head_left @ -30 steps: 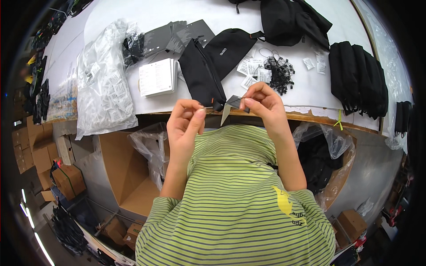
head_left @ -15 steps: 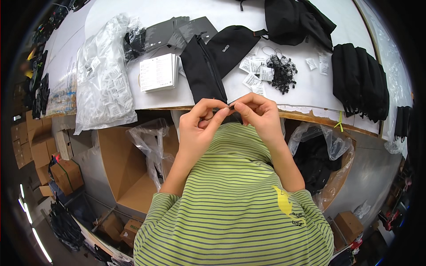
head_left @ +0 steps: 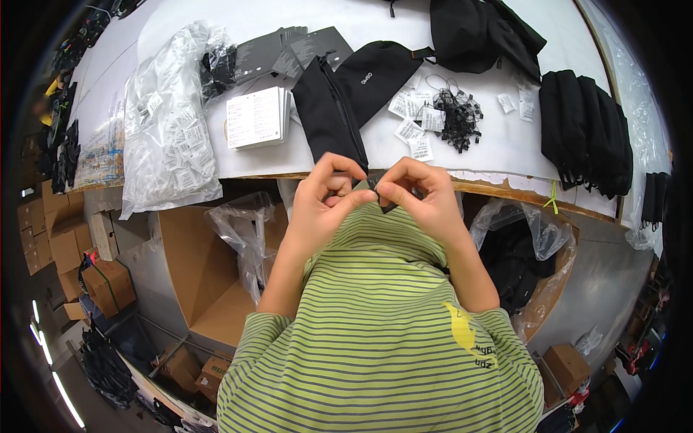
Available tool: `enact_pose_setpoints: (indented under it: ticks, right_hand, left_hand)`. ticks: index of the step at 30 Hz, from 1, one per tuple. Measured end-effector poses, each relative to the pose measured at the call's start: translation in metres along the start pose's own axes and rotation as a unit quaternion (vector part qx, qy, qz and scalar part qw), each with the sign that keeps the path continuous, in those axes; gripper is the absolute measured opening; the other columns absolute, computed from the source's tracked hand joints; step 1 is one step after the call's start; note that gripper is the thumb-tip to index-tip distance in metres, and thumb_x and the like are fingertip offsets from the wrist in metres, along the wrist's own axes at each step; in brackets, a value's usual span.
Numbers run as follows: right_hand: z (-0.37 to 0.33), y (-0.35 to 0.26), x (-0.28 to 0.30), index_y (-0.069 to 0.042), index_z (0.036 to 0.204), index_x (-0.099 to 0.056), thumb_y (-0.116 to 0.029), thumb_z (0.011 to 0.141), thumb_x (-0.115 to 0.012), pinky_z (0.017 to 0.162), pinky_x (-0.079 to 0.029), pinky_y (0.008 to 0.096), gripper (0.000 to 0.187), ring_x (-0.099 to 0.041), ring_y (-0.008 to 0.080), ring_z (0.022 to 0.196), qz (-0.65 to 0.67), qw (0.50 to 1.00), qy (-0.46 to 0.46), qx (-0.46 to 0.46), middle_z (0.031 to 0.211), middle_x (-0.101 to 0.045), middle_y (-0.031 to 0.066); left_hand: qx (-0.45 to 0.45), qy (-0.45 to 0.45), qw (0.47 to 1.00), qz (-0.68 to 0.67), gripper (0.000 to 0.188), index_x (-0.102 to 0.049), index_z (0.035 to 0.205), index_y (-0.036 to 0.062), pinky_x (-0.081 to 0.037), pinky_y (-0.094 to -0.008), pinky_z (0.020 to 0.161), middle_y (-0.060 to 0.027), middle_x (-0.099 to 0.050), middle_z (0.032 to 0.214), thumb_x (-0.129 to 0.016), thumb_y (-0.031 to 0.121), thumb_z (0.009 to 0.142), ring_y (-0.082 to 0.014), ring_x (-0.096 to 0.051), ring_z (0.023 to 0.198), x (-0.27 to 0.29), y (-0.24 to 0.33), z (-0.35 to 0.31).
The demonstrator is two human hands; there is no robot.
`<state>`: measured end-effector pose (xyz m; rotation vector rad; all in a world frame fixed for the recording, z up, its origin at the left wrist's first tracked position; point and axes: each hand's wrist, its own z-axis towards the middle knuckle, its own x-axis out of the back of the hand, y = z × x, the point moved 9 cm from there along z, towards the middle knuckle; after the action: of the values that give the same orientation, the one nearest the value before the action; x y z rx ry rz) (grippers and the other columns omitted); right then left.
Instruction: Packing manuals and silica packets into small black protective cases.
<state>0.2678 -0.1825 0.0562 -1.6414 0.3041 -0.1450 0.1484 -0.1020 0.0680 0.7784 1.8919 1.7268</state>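
Just off the table's front edge, my left hand [head_left: 321, 198] and my right hand [head_left: 426, 195] meet, fingers bent in pinches. Between their fingertips is a small flat black piece [head_left: 388, 208]. Its kind is unclear, as the fingers cover most of it. Right beyond my hands lies a flat black fabric bag [head_left: 326, 108] with a long zipper, its near end hidden behind my left fingers. It partly covers another black fabric piece [head_left: 382, 72] with small pale lettering and a buckle strap.
Beside the bag are white labels [head_left: 410, 131] and a heap of black loop cords [head_left: 459, 119]. Left stand a card stack [head_left: 254, 119] and a clear bag of labels [head_left: 173, 130]. Right lie stacked black bags [head_left: 585, 133]. Open cartons [head_left: 206, 267] sit below the table edge [head_left: 505, 186].
My hands have dropped slightly toward me, and the right fingers have moved lower. More of the small black piece now shows between the fingertips. The table's things lie as before.
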Motion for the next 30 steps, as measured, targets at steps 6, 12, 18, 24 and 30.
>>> enact_pose_setpoints:
  ticks: [6,12,18,24,30]
  right_hand:
    - [-0.001,-0.001,-0.006,-0.002,0.083,-0.064,-0.014,0.087,-0.065,0.054,-0.040,0.0178,0.013,-0.054,0.0023,0.059,0.029,0.999,-0.033,-0.003,0.065,-0.061,-0.0004]
    - [0.053,0.028,0.020,0.000,0.093,-0.065,-0.027,0.090,-0.061,0.055,-0.040,0.0209,0.027,-0.049,0.0048,0.061,-0.131,0.990,0.055,-0.019,0.072,-0.061,0.0019]
    - [0.074,0.067,-0.001,-0.003,0.091,-0.068,-0.030,0.080,-0.070,0.061,-0.047,0.0274,0.029,-0.057,0.0115,0.064,-0.136,0.987,-0.021,-0.083,0.077,-0.066,0.0048]
    - [0.057,0.028,-0.004,-0.003,0.087,-0.059,-0.018,0.084,-0.064,0.059,-0.046,0.0296,0.016,-0.058,0.0155,0.063,-0.199,0.979,-0.013,-0.038,0.078,-0.063,0.0049]
    - [0.028,-0.032,0.005,-0.006,0.086,-0.059,-0.011,0.084,-0.062,0.056,-0.045,0.0311,0.006,-0.059,0.0220,0.064,-0.359,0.918,0.059,0.160,0.081,-0.059,0.0040]
  left_hand:
    - [0.013,-0.053,0.998,0.028,0.014,-0.062,0.086,0.0026,-0.020,-0.0179,0.046,0.0076,-0.049,0.059,-0.073,0.005,0.078,0.0010,-0.032,0.052,-0.007,-0.003,0.000]
    - [-0.177,-0.090,0.958,0.207,0.011,-0.065,0.077,0.0046,-0.030,-0.0233,0.046,0.0016,-0.055,0.060,-0.074,0.009,0.075,-0.0077,-0.041,0.050,-0.028,0.051,-0.006]
    - [-0.187,-0.111,0.946,0.240,0.016,-0.064,0.087,0.0036,-0.046,-0.0337,0.078,-0.0112,-0.062,0.096,-0.072,0.011,0.075,-0.0219,-0.058,0.087,-0.033,0.093,0.000]
    - [-0.267,-0.467,0.770,-0.343,0.021,-0.067,0.098,0.0051,-0.048,-0.0340,0.068,-0.0115,-0.061,0.100,-0.072,0.008,0.078,-0.0257,-0.061,0.080,-0.041,0.176,-0.071]
    - [-0.293,-0.447,0.754,-0.382,0.030,-0.062,0.104,0.0164,-0.046,-0.0285,0.054,-0.0142,-0.064,0.087,-0.060,-0.006,0.083,-0.0197,-0.056,0.063,-0.046,0.180,-0.082]
